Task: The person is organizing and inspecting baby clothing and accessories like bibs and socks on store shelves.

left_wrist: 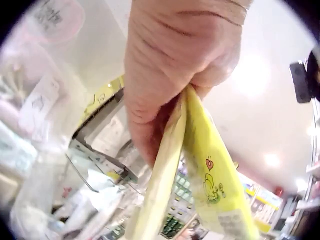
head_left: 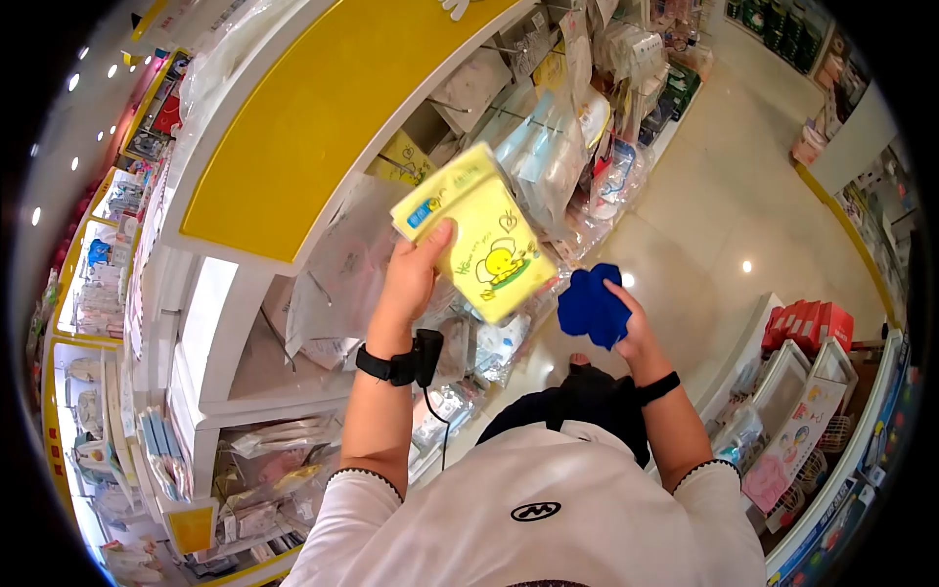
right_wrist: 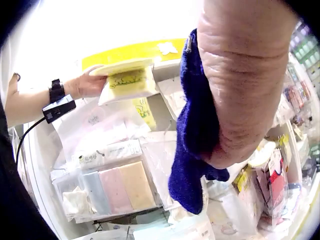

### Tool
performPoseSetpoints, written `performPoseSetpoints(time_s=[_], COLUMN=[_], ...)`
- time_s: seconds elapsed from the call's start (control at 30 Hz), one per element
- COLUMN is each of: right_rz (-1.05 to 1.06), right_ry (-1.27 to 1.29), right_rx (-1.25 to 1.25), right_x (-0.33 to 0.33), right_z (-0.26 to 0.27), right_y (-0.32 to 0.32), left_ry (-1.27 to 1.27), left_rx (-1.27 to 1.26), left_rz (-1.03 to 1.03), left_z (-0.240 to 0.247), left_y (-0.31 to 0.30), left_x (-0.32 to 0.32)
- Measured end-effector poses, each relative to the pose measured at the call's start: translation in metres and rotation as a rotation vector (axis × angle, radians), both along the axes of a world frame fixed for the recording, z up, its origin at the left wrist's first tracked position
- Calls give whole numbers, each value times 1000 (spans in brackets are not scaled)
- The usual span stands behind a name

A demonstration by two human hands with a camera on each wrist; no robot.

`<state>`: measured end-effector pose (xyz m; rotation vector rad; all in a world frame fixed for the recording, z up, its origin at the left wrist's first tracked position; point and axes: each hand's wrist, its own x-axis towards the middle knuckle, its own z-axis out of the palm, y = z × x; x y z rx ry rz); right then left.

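My left hand [head_left: 419, 272] grips two flat yellow packets by one end, the thumb lying over the front of the upper packet [head_left: 497, 256], which has a cartoon chick on it. In the left wrist view the pale packet [left_wrist: 162, 192] and the brighter yellow packet [left_wrist: 216, 175] fan apart below the fingers. Off to the right, my right hand [head_left: 638, 331] pinches a dark blue fuzzy cloth [head_left: 590, 305] with a lobed edge. The right wrist view shows that cloth [right_wrist: 192, 130] hanging beside the fingers.
A white shelf unit with a yellow panel [head_left: 284, 117] curves along the left, with plastic-wrapped goods [head_left: 543, 157] on hooks. A pack of folded blue, pink and orange cloths [right_wrist: 117, 187] hangs there. Red boxes [head_left: 812, 328] stand at the right, beyond the tiled floor [head_left: 704, 225].
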<state>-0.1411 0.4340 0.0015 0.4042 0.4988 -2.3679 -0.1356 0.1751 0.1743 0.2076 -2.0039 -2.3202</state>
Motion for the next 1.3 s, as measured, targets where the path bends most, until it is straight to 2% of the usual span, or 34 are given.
performPoseSetpoints(time_s=[0.03,0.1,0.13,0.23,0.3,0.37,0.5,0.57,0.63,0.67,0.73,0.77,0.8,0.87,0.9,0.93,1.0,1.03,1.13,1.17,1.2,1.27,1.3], right_rz=[-71,-211,-295,-233,-409,-417,-502,-581,-572,-395,-95,-100,-62,-74,-25,-17,26,94,114,223,154,207,185], right_ry=[35,117,277,682,1394,1464,1426,1381,1267,921,271,29,344,703,425,115,210,68,10,149,382,331,444], right_rx=[57,166,241,629,1144,1421,1386,1460,1545,1088,122,-74,-120,45,-171,-365,-359,-438,-263,-464,-251,-126,-44], right_x=[1,4,9,29,28,30,23,17,1,-11,-21,-19,-23,-11,0,11,34,39,51,54,56,37,22], right_z=[8,36,64,113,115,110,109,106,89,77,61,61,37,24,27,33,55,59,50,50,17,51,83], right_y=[0,-4,-10,-29,-54,-74,-82,-82,-76,-67,-27,-15,-20,-27,-35,-44,-54,-56,-69,-62,-53,-38,-37], left_ry=[-56,-158,-183,-257,-300,-314,-313,-324,-261,-312,-295,-282,-290,-267,-239,-179,-46,-21,-4,-26,-70,-145,-126], left_rx=[125,117,121,20,-60,459,340,312,345,303,383,444,510,525,485,254,-209,-232,-343,-330,-277,-142,-173], left_rz=[18,86,112,65,-14,69,96,22,38,23,1,-22,-43,-11,25,56,124,141,207,226,261,382,411], left_z=[0,-15,-24,-56,-64,-70,-49,-59,-58,-58,-48,-43,-37,-44,-50,-61,-84,-89,-93,-102,-89,-71,-61], left_y=[3,7,14,35,57,83,86,77,81,75,63,55,51,50,52,52,47,44,27,10,5,-8,-15], left_x=[3,7,9,18,29,44,55,58,63,66,69,67,64,53,48,45,39,37,36,33,35,39,45])
